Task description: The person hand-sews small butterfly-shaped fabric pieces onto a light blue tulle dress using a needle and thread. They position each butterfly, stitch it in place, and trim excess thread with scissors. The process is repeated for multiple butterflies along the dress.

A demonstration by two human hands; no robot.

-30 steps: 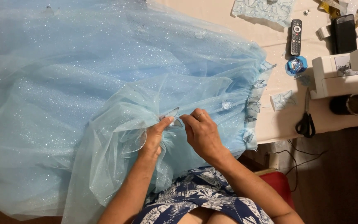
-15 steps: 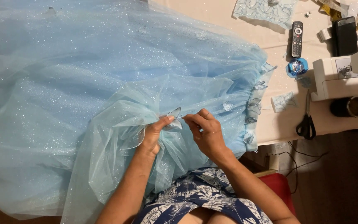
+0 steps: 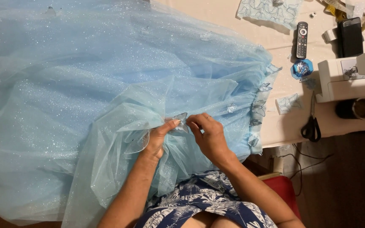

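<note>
Cream tabletop (image 3: 233, 25) stretches across the top right under warm indoor light; dark wooden floor (image 3: 351, 185) below, cables trailing off the edge.

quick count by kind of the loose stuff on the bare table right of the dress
remote control: 1
scissors: 1
dark phone: 1
sewing machine: 1
blue round piece: 1
patterned fabric pieces: 2
total: 7

both forearms angled inward — left hand (image 3: 159, 137) and right hand (image 3: 208, 135) close together, fingertips pinched
</note>
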